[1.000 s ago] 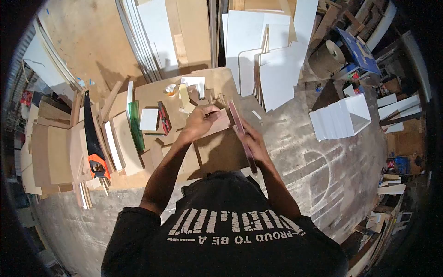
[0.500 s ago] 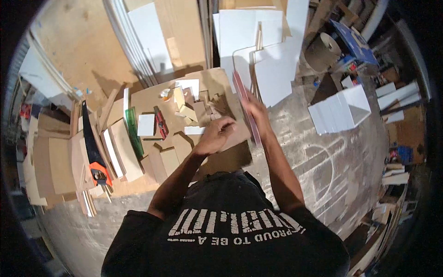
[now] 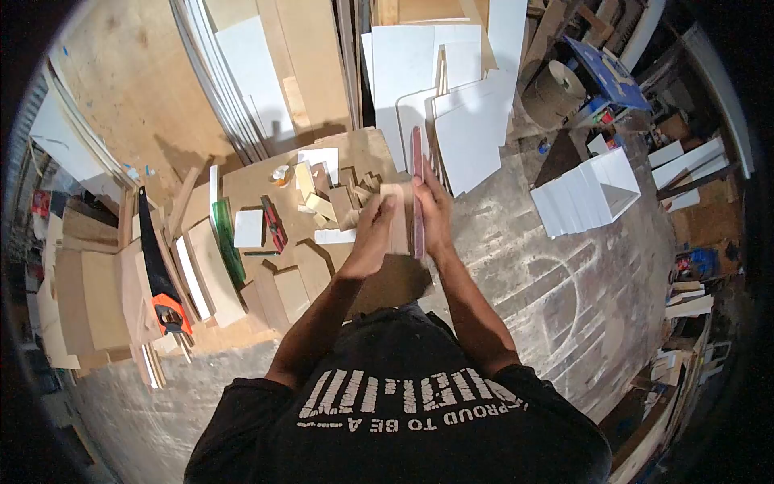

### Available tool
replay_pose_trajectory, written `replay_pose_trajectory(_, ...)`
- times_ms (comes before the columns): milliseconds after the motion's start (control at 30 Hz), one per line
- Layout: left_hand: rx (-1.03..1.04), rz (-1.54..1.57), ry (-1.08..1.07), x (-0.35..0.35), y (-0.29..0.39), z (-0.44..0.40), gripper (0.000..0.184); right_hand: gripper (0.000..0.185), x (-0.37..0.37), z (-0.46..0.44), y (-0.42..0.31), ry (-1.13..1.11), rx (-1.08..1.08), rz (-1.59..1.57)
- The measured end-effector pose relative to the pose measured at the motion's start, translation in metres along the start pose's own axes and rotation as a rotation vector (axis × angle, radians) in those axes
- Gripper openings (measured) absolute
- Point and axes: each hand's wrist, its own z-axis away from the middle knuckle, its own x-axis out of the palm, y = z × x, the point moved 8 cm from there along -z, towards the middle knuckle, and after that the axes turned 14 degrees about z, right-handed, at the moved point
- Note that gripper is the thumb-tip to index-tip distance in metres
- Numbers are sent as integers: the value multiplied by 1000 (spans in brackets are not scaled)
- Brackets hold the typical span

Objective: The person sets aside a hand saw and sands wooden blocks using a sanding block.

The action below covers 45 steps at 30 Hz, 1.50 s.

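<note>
In front of my body, my left hand [image 3: 372,240] is closed around a pale wooden piece [image 3: 398,211], the thumb lying on its face. My right hand [image 3: 436,216] grips a long, thin reddish strip [image 3: 418,189] that looks like a sanding board. It stands nearly lengthwise away from me, beside the right edge of the wooden piece; whether they touch I cannot tell. Both are over the right end of the brown worktable [image 3: 266,184]. Small wood offcuts [image 3: 320,203] lie just beyond my left hand.
On the table are a red-and-black tool [image 3: 274,225], a white square [image 3: 249,228], a green strip [image 3: 228,242] and a handsaw with an orange handle [image 3: 170,313]. White panels [image 3: 470,133] lean beyond the table. A white box-like stack [image 3: 586,194] sits on the concrete floor at right.
The wooden piece has come up into clear view in my left hand, which has turned and moved right. The reddish strip has swung from slanted to nearly straight, next to the wood.
</note>
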Motion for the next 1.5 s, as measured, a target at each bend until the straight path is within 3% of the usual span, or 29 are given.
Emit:
replay_pose_trajectory(67, -43, 185, 127, 3, 4, -7, 26, 66, 8, 40, -12, -42, 10, -28)
replay_pose_trajectory(167, 75, -54, 146, 13, 25, -7, 31, 69, 5, 81, 22, 51, -34, 36)
replay_pose_trajectory(200, 207, -310, 77, 13, 18, -6, 34, 70, -7, 68, 12, 111, -88, 226)
replay_pose_trajectory(233, 366, -456, 16, 29, 27, 5, 35, 69, -13, 45, -1, 89, -51, 103)
replay_pose_trajectory(333, 141, -311, 79, 20, 2, 25, 31, 66, -22, 4, -19, 32, 87, -163)
replay_pose_trajectory(467, -71, 90, 128, -4, -13, -3, 30, 64, 1, 80, -10, 108, -314, 181)
replay_pose_trajectory(500, -97, 170, 133, -2, -15, -4, 29, 63, -3, 63, -13, 101, -281, 151)
replay_pose_trajectory(533, 53, 142, 16, 7, -14, -3, 31, 62, -9, 46, -20, 99, -225, 120)
replay_pose_trajectory(567, 4, 143, -18, 24, -4, 11, 31, 61, -16, 34, -25, 106, -149, 87)
replay_pose_trajectory(600, -189, 173, 45, 20, -13, 18, 32, 60, -22, 14, -41, 96, -61, 81)
replay_pose_trajectory(667, -368, 292, 60, 10, -24, 23, 37, 62, -17, 24, -26, 63, -319, 340)
replay_pose_trajectory(733, -319, 468, -43, -2, -24, 2, 39, 65, 1, 67, -41, 76, -497, 532)
replay_pose_trajectory(800, -99, 224, -73, 10, 8, 16, 29, 71, 6, 96, -36, 0, -604, 542)
replay_pose_trajectory(833, -180, 277, -104, 15, 11, 20, 26, 73, -3, 93, -26, -35, -652, 589)
replay_pose_trajectory(867, -264, 326, -132, 20, 14, 24, 24, 76, -16, 64, -15, -49, -572, 681)
replay_pose_trajectory(900, -544, 552, -167, 22, 3, 34, 22, 80, -29, 32, -7, -57, -479, 769)
replay_pose_trajectory(933, -497, 554, -25, 17, -6, 34, 24, 79, -43, 17, -8, -34, -414, 714)
replay_pose_trajectory(1000, -530, 608, -108, 18, -9, 38, 25, 78, -60, -3, -25, 3, -309, 604)
replay_pose_trajectory(1033, -521, 641, -149, 15, -8, 32, 26, 77, -47, 8, -47, -86, -447, 663)
replay_pose_trajectory(1067, -553, 656, -127, 1, -20, 31, 26, 77, -30, 46, -60, -182, -564, 714)
replay_pose_trajectory(1133, -461, 737, 257, 10, -6, 43, 26, 76, -3, 91, -57, -317, -767, 822)
replay_pose_trajectory(1167, -522, 726, 70, -1, -25, 41, 26, 76, 5, 99, -49, -365, -857, 885)
replay_pose_trajectory(1200, -567, 701, -124, -13, -42, 40, 25, 76, -7, 83, -56, -290, -786, 885)
replay_pose_trajectory(1233, -616, 709, -257, -3, -33, 42, 25, 75, -18, 53, -45, -206, -567, 844)
replay_pose_trajectory(1300, -620, 724, -256, 5, -24, 48, 26, 66, -25, 45, -56, -130, -579, 848)
replay_pose_trajectory(1367, -601, 723, -77, -6, -36, 41, 27, 69, 6, 97, -73, -277, -860, 865)
replay_pose_trajectory(1433, -653, 851, 42, -2, -35, 39, 30, 69, 2, 80, -59, -361, -431, 845)
replay_pose_trajectory(1467, -665, 971, -365, 1, -34, 36, 32, 69, -14, 64, -53, -255, -556, 870)
replay_pose_trajectory(1500, -673, 1018, -387, 4, -34, 37, 33, 68, -22, 62, -64, -152, -661, 891)
